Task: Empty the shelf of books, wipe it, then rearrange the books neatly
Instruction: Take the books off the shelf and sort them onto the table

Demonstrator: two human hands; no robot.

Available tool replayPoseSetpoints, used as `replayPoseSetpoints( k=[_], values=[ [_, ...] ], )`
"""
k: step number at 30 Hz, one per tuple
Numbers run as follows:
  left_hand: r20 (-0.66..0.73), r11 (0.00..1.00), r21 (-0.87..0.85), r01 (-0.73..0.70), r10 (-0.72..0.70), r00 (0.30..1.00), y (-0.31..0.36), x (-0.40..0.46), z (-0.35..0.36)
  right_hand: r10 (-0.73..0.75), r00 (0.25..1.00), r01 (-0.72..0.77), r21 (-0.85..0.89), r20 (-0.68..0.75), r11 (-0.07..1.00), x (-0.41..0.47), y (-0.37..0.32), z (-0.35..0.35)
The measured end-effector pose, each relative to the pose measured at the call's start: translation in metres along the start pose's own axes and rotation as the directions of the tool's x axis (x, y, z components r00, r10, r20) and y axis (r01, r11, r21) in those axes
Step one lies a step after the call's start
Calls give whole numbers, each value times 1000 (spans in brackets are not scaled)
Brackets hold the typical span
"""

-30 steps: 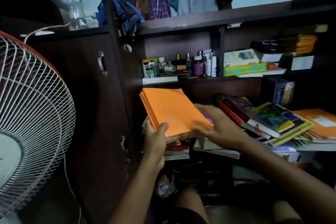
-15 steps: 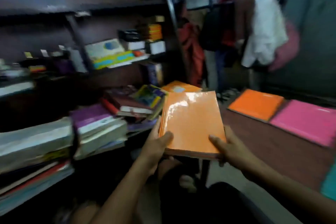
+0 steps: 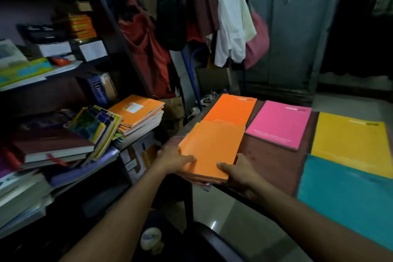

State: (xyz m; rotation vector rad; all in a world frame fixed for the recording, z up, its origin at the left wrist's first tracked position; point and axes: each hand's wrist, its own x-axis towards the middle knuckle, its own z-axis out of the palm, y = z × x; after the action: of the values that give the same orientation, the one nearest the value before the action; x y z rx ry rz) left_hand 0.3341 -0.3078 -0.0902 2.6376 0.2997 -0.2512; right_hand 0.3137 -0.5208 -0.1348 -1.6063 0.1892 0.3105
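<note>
Hands hold a stack of orange notebooks (image 3: 211, 148) at the near corner of the brown table (image 3: 274, 161). The left hand (image 3: 173, 158) grips the left edge, thumb on top. The right hand (image 3: 239, 171) grips the near right corner, thumb on the cover. The stack partly covers another orange notebook (image 3: 231, 108) lying flat on the table. A pink notebook (image 3: 279, 123), a yellow one (image 3: 350, 142) and a teal one (image 3: 348, 195) lie there too. The shelf (image 3: 119, 153) on the left is full of piled books (image 3: 53, 144).

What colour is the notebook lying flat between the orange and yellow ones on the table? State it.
Pink notebook, seen clearly in the head view.
</note>
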Motion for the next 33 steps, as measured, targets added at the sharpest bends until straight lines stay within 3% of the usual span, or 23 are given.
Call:
replayPoseSetpoints(
  k=[2, 5, 11, 16, 20, 23, 29, 33],
  values=[
    [-26, 988, 153, 23, -19, 999, -2, 3, 15, -5, 1000, 5, 27, -14, 1000, -3, -1, 0],
    [-42, 981, 192, -9, 17, 999, 7, -11, 28, -6, 999, 10, 114, -37, 993, -24, -6, -8],
    [0, 988, -86, -130, 130, 992, 36, -53, 53, -91, 993, 100, 138, -71, 985, -78, 1, -60],
    [-20, 957, 100, -273, 277, 961, 68, -82, 88, -12, 1000, 11, -76, -10, 997, -116, 16, -107],
    [-24, 936, 111, -333, 337, 941, 64, -84, 92, 61, 998, -49, -328, 27, 943, -122, 2, -119],
    [44, 902, 114, -416, 414, 909, 52, -76, 87, 34, 999, -37, -220, -20, 975, -121, -7, -128],
    [85, 882, 243, -404, 395, 915, 45, -73, 81, 8, 997, -4, 58, -82, 998, -129, -2, -128],
    [28, 864, 282, -417, 427, 904, 37, -70, 82, -73, 991, 68, -44, -109, 997, -133, -9, -130]
  ],
)
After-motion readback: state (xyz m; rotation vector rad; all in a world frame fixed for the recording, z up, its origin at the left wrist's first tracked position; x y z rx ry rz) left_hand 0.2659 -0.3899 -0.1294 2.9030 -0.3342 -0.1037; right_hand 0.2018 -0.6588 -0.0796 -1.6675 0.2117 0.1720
